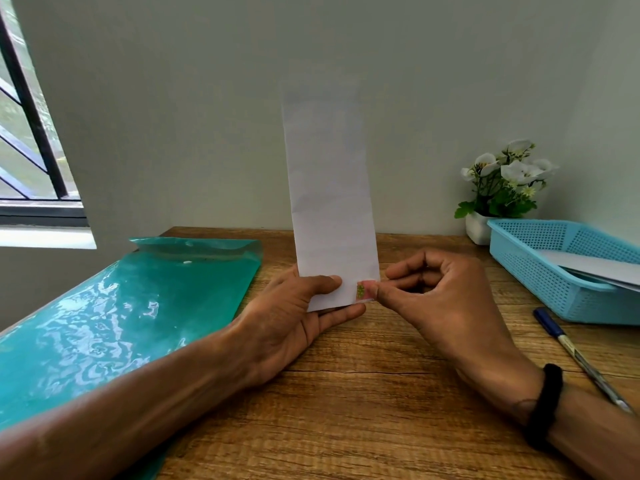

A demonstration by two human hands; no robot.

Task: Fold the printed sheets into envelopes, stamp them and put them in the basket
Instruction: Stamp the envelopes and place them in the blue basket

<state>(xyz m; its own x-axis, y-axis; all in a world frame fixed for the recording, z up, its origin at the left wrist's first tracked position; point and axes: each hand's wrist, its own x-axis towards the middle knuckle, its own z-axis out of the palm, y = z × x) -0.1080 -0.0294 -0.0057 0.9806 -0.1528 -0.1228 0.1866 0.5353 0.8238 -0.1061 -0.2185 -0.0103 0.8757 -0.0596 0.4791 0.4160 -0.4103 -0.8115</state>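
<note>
Two hands hold one folded envelope (330,188) upright above the counter (363,393).
We see the left hand (294,323) gripping its bottom edge, thumb in front and fingers behind; the right hand (440,299) pinches a small stamp (361,291) against the lower right corner. At right, the blue basket (540,275) holds white sheets (595,266), a pen (581,358) lying near it.

We see a white envelope (330,188), green-patterned stamp (361,291), teal folder (131,317), blue perforated basket (540,271), wood-grain brown surface (363,393).
</note>
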